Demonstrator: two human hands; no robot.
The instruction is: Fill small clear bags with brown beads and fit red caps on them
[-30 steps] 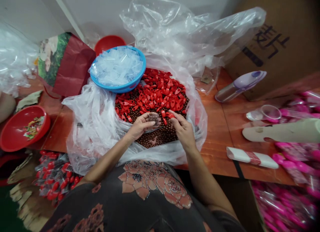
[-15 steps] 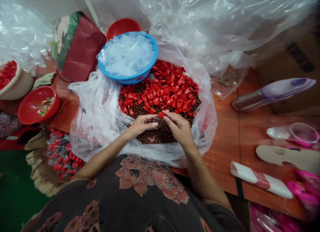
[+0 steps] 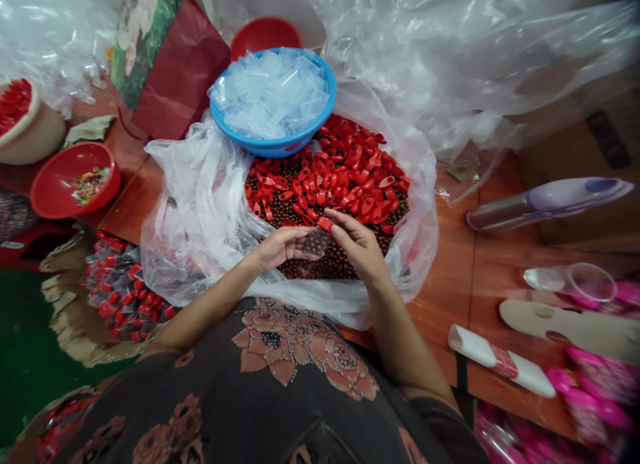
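My left hand (image 3: 284,247) is closed on the edge of a small clear plastic bag (image 3: 317,243), its thumb and fingers pressed together. Between the thumb and fingertips of my right hand (image 3: 359,245) is a small red plastic piece (image 3: 325,223), right by the bag's upper right edge. Whether the piece is inside the bag or only beside it, I cannot tell. Below both hands lie many small brown beads (image 3: 325,265). A heap of similar red plastic pieces (image 3: 345,177) covers the beads farther back, all within a large clear plastic sheet or bag (image 3: 185,204).
A blue bowl (image 3: 325,121) full of clear little bags stands at the back of the heap. Left are a red bowl (image 3: 45,191), a white tub (image 3: 45,134) and a sack of packed red pieces (image 3: 125,297). A purple-lidded flask (image 3: 505,214) lies on the right.
The clear bag now shows more fully between my hands, and my left fingers have shifted on it. The red piece has tilted in my right fingers. The whole view has turned slightly.
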